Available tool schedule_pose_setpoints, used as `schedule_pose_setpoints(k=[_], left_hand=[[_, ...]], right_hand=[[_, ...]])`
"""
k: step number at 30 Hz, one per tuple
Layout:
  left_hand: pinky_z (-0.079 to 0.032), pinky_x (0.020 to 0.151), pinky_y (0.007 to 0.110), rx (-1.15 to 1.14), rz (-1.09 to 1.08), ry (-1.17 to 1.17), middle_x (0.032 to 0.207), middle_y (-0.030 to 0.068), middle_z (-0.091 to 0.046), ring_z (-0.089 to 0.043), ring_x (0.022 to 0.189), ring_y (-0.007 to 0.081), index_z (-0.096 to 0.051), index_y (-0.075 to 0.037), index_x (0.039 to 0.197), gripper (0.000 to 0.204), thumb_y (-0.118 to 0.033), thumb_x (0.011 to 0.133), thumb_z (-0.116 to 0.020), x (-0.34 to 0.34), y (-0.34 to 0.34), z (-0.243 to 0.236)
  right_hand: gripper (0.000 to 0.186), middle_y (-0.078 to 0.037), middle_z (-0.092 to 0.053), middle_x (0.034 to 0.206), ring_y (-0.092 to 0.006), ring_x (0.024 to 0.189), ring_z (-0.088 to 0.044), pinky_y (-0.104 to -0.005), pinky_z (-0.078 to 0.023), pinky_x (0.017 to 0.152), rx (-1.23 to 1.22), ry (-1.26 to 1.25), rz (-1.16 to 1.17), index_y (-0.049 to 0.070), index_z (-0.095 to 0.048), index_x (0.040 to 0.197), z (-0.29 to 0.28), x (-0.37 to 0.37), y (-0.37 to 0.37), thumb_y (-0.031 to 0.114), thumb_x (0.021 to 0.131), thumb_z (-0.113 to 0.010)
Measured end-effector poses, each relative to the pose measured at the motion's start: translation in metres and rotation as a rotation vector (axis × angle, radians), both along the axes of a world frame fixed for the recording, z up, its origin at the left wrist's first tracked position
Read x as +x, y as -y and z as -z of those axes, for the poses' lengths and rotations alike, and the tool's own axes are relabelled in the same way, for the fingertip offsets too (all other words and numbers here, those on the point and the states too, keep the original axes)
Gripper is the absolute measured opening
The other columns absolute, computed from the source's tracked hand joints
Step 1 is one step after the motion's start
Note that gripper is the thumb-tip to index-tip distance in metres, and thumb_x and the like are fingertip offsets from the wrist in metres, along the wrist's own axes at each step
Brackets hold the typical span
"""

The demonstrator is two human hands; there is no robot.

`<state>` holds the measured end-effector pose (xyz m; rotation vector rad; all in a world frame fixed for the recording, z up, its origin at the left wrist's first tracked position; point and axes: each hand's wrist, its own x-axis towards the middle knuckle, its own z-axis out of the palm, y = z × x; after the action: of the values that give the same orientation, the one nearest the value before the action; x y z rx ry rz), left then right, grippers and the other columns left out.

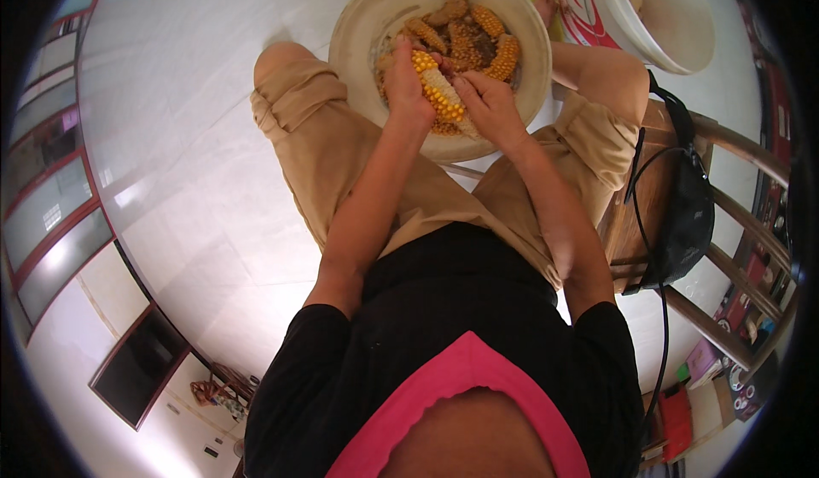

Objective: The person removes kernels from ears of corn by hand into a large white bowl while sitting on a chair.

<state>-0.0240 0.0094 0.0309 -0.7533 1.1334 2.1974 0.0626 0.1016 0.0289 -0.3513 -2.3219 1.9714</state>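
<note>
Over a wide pale basin (348, 30), I hold an ear of corn (441, 96) between both hands. Yellow kernels cover part of the ear, while a pale strip along it is stripped bare. My left hand (408, 87) is closed around its left side. From the right, my right hand (493, 110) is closed on the ear, its thumb against the cob; its other fingers are partly hidden. Below in the basin lie several more ears of corn (489, 21) with orange-yellow kernels, and some loose kernels around them.
A white bucket (682, 26) with red markings stands at the upper right, its contents hard to make out. Beside my right leg is a wooden chair (653, 128) carrying a black bag (687, 222) with a hanging cable. Pale tiled floor (188, 137) spreads to the left.
</note>
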Motion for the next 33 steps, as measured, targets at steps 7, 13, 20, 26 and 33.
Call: schedule_pose_setpoints(k=[7,13,20,26,33], left_hand=[[-0.045,0.055,0.037,0.019,-0.049,0.061,0.060,0.0091,-0.049,-0.049,0.055,0.0235,-0.046,-0.006,0.074,0.031,-0.035,0.084,-0.042,-0.002,0.001,0.002],[-0.043,0.053,0.037,-0.018,-0.107,0.069,0.060,0.0095,-0.047,-0.048,0.055,0.0236,-0.044,-0.005,0.076,0.030,-0.035,0.083,-0.043,-0.001,0.003,0.010],[-0.043,0.052,0.038,-0.034,-0.139,0.062,0.062,0.0095,-0.047,-0.047,0.055,0.0231,-0.044,-0.005,0.078,0.027,-0.032,0.083,-0.042,-0.004,0.003,0.008],[-0.043,0.047,0.034,0.002,-0.134,0.083,0.062,0.0090,-0.050,-0.048,0.051,0.0196,-0.045,-0.005,0.085,0.027,-0.032,0.083,-0.043,-0.005,0.003,0.011],[-0.043,0.044,0.035,-0.022,-0.216,0.121,0.061,0.0100,-0.048,-0.048,0.050,0.0213,-0.042,-0.003,0.083,0.029,-0.032,0.083,-0.043,-0.004,0.005,0.013]], right_hand=[[0.026,-0.010,-0.053,0.069,-0.0141,0.064,-0.049,-0.0272,-0.039,0.058,-0.431,0.055,0.031,-0.002,-0.054,0.088,0.002,-0.003,-0.001,0.023,0.080,-0.051],[0.024,-0.003,-0.051,0.066,-0.0084,0.062,-0.045,-0.0239,-0.038,0.056,-0.052,0.087,-0.124,-0.001,-0.053,0.089,-0.013,0.001,-0.003,0.021,0.083,-0.047],[0.022,-0.003,-0.051,0.066,-0.0092,0.062,-0.045,-0.0243,-0.038,0.057,-0.034,0.065,-0.003,-0.002,-0.055,0.081,0.006,-0.004,-0.001,0.018,0.083,-0.046],[0.026,-0.005,-0.051,0.065,-0.0107,0.060,-0.045,-0.0277,-0.038,0.054,-0.285,0.020,0.083,-0.003,-0.052,0.083,0.016,-0.008,-0.007,0.023,0.081,-0.050],[0.026,-0.011,-0.054,0.071,-0.0132,0.062,-0.050,-0.0250,-0.039,0.055,0.082,0.005,-0.035,-0.001,-0.053,0.091,-0.005,0.001,0.000,0.021,0.078,-0.056]])
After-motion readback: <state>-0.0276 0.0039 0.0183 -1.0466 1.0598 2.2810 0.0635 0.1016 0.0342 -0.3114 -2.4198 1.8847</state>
